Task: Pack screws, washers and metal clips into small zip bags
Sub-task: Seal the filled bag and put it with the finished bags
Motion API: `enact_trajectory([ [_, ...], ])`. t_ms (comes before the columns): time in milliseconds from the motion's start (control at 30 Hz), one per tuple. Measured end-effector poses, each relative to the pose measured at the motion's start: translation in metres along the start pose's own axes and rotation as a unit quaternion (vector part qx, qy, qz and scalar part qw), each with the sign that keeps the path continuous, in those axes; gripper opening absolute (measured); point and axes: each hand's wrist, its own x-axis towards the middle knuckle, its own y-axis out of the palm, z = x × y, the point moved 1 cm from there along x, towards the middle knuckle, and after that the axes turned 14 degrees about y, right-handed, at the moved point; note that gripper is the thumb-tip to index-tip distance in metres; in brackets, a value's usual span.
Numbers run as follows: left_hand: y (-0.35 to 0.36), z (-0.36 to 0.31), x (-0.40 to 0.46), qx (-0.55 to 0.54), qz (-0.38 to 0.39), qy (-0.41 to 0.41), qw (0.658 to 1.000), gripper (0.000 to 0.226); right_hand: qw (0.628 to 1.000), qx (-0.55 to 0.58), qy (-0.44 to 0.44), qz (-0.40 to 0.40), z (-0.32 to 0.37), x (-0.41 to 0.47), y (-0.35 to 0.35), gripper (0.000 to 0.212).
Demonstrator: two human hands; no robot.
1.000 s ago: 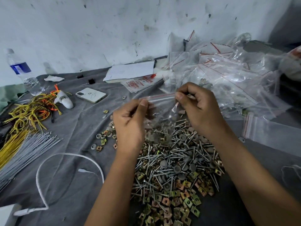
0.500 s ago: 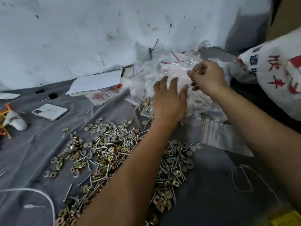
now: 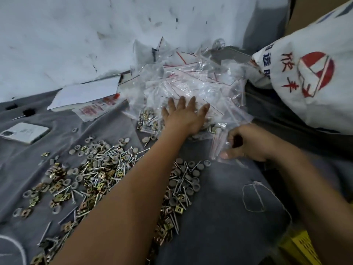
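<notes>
1. Head view, the only one. The landmark is the heap of clear plastic zip bags with red seal lines (image 3: 193,83) piled against the white wall, and both hands are up beside it.

2. The left hand (image 3: 184,117) lies flat on the near edge of that heap, fingers straight and spread, pointing away toward the wall. It presses on filled bags there and grips nothing.

3. The right hand (image 3: 246,144) sits just off the heap's near-right corner, fingers curled, thumb and fingers pinching a small empty clear zip bag (image 3: 219,146) that lies on the grey cloth (image 3: 219,217). The bag's long axis seems to run toward the heap, red-striped mouth end to the left, though the film is blurred.

4. Here's the relation that counts: the loose pile of silver screws, grey round washers and brass-coloured square metal clips (image 3: 99,175) spreads on the near-left side of the heap, under and to both sides of the left forearm. The fresh bag is on the right of that arm, so bag and hardware are apart.

5. My call: the left hand is nearer the hardware, the right already has the bag, so the bag likely comes back over the pile to be opened.

6. Left of the heap lie white papers (image 3: 86,92) and a white phone (image 3: 24,131); right of it, a printed white sack (image 3: 313,73).
</notes>
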Motion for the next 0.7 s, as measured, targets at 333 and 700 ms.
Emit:
enact_trajectory([
  [333, -0.005, -0.070, -0.054, -0.289, -0.203, 0.017, 0.935, 0.049, 0.941, 0.320, -0.095, -0.057, -0.010, -0.009, -0.004, 0.013],
  [700, 0.037, -0.080, -0.066, -0.324, 0.036, 0.056, 0.944, 0.031, 0.691, 0.688, -0.121, -0.188, 0.027, -0.037, -0.052, 0.015],
])
